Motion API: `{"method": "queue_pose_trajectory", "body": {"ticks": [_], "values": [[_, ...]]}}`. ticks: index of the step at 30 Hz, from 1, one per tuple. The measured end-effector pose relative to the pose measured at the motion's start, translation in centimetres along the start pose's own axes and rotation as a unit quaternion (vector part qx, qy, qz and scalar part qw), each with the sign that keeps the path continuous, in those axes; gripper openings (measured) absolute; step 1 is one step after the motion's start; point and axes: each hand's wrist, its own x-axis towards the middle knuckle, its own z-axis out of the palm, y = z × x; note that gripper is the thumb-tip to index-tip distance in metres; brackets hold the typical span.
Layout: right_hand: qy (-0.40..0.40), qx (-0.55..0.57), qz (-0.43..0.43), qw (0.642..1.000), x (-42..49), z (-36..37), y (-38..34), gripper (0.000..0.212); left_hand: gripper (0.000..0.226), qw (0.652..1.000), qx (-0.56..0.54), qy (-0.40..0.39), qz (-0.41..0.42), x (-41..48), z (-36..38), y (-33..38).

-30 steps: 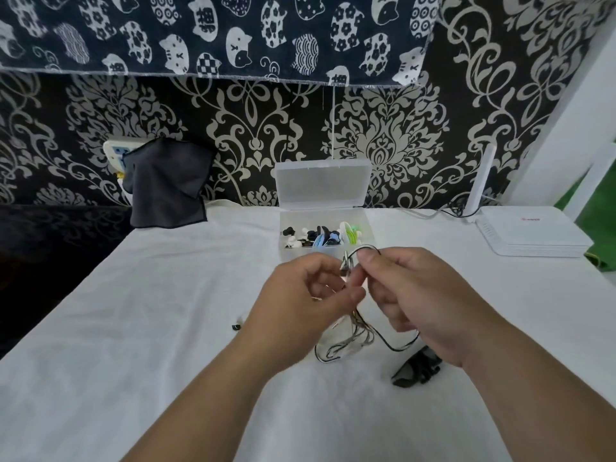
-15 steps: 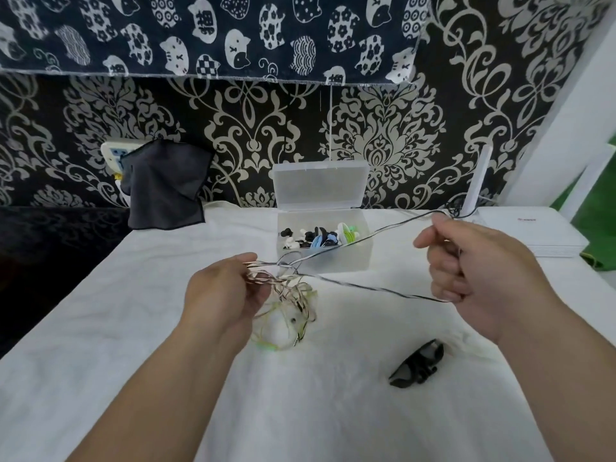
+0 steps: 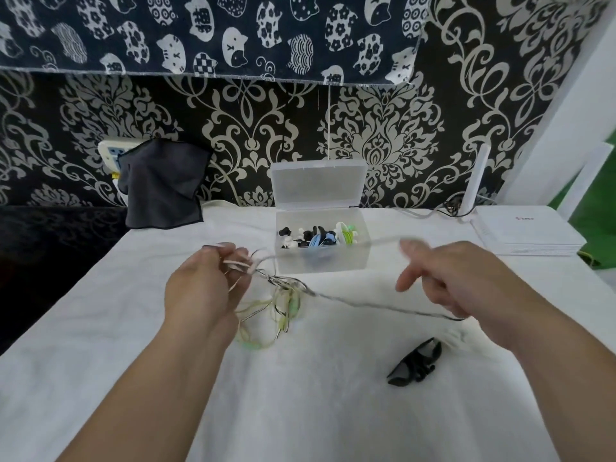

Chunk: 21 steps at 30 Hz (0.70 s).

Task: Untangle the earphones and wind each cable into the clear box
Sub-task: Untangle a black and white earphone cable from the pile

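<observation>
A tangle of thin earphone cables (image 3: 283,305), pale green, white and black, hangs below my left hand (image 3: 203,288), which pinches its top just above the white table. One black cable (image 3: 376,305) runs taut from the tangle to my right hand (image 3: 466,288), where it disappears under the curled lower fingers. A second, blurred strand leads across the box front to the same hand. The clear box (image 3: 361,258) stands behind the hands with its lid (image 3: 316,181) up, and wound black, blue, white and green earphones lie inside.
A small black bundle (image 3: 415,363) lies on the white cloth-covered table (image 3: 100,328) at the right front. A dark cloth (image 3: 160,185) hangs at the back left. A white router (image 3: 526,231) sits at the back right. The table's left edge drops off.
My hands were together at the tangle and have pulled apart, drawing one black cable out to the right. My right hand has since sunk a little and its index finger and thumb have opened.
</observation>
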Motion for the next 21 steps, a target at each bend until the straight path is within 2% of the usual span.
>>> {"method": "queue_pose_trajectory", "body": {"ticks": [3, 5, 8, 10, 12, 13, 15, 17, 18, 19, 21], "values": [[-0.088, -0.182, 0.002, 0.979, -0.4, -0.8, 0.7, 0.029, 0.026, 0.999, -0.037, 0.020, 0.003, 0.6, -0.6, 0.7], [-0.110, -0.252, 0.009, 0.961, -0.6, -0.7, 0.9, 0.013, 0.026, 0.999, -0.015, 0.026, 0.029, 0.7, -0.9, 1.1], [-0.084, -0.288, 0.014, 0.954, -0.4, -0.8, 1.4, 0.014, 0.028, 0.993, 0.071, 0.039, 0.087, 0.7, -1.2, 1.0], [-0.013, -0.208, 0.017, 0.978, -0.2, -1.2, 1.5, 0.019, 0.029, 0.982, 0.131, 0.061, 0.121, 0.9, -1.4, 1.0], [0.086, -0.052, 0.019, 0.995, 0.1, -1.8, 1.5, 0.018, 0.030, 0.969, 0.188, 0.083, 0.141, 1.0, -1.6, 1.1], [0.125, 0.040, 0.022, 0.991, 0.2, -2.1, 1.3, 0.019, 0.030, 0.960, 0.218, 0.089, 0.154, 1.1, -1.7, 1.2], [0.149, 0.240, 0.040, 0.958, 0.1, -2.7, 0.9, 0.021, 0.031, 0.937, 0.280, 0.094, 0.188, 1.3, -2.0, 1.3], [0.131, 0.444, 0.067, 0.884, 0.1, -3.2, 0.6, 0.028, 0.031, 0.913, 0.336, 0.095, 0.213, 1.4, -2.2, 1.3], [0.125, 0.507, 0.074, 0.849, 0.1, -3.4, 0.6, 0.033, 0.033, 0.903, 0.358, 0.094, 0.217, 1.5, -2.2, 1.3], [0.127, 0.535, 0.078, 0.832, 0.3, -3.7, 0.7, 0.034, 0.036, 0.896, 0.374, 0.094, 0.219, 1.5, -2.2, 1.2], [0.152, 0.521, 0.075, 0.836, 0.6, -3.8, 1.2, 0.031, 0.043, 0.885, 0.396, 0.100, 0.224, 1.6, -2.1, 1.1]]}}
